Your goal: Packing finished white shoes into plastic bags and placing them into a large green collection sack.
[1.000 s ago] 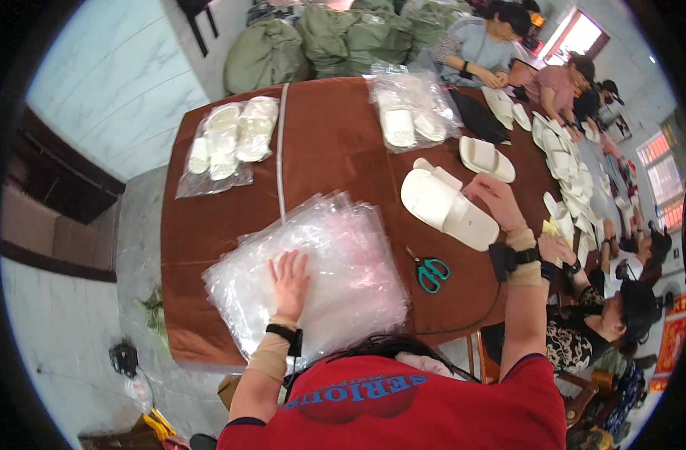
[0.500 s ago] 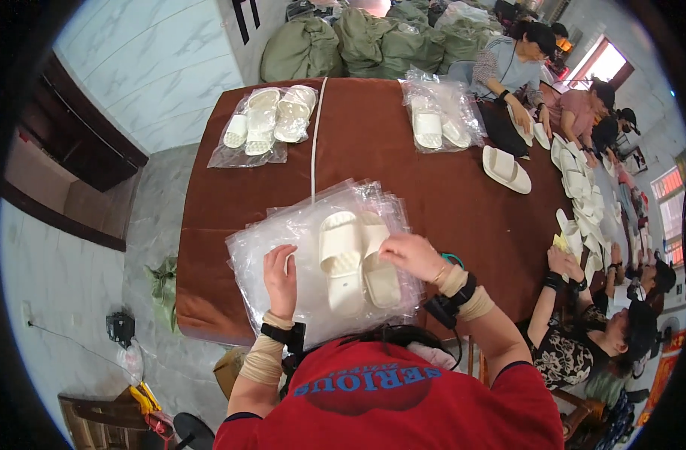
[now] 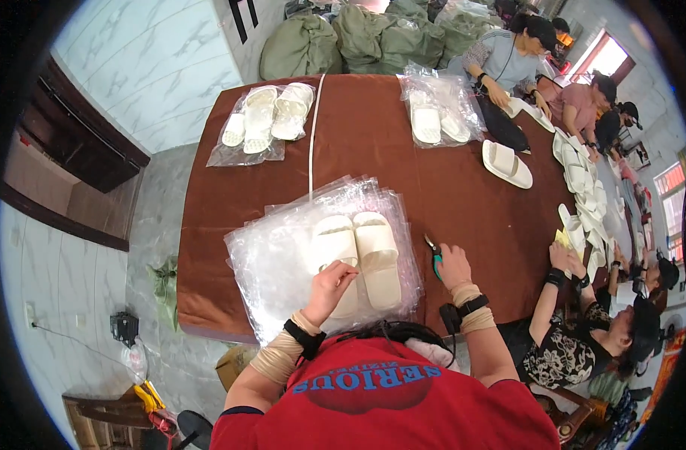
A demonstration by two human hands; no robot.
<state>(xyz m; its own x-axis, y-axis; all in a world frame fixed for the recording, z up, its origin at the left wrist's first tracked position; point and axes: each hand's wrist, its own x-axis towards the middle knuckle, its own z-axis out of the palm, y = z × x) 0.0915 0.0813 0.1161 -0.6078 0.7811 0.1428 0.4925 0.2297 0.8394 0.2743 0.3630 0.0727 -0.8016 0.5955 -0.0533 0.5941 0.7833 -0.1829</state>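
A pair of cream slide slippers (image 3: 377, 259) lies side by side on a fanned stack of clear plastic bags (image 3: 272, 262) in front of me. Over the left slipper is my left hand (image 3: 332, 289), its fingers curled and the thumb near the fingertips. Anything between those fingers is too small to see. To the right of the stack, my right hand (image 3: 455, 267) grips small scissors (image 3: 437, 262) with teal handles, their dark blades pointing away. The hand partly hides the handles.
Bagged slippers (image 3: 259, 124) lie at the table's far left, more bagged slippers (image 3: 427, 120) at the far middle. A loose slipper (image 3: 506, 164) and a slipper pile (image 3: 579, 180) are on the right. Co-workers (image 3: 594, 337) sit along that side. Green sacks (image 3: 302, 49) stand behind the brown-covered table (image 3: 358, 150).
My right hand has left the slippers and moved right to the scissors, which have turned. My left hand has moved right over the left slipper. The slippers now lie straighter, side by side.
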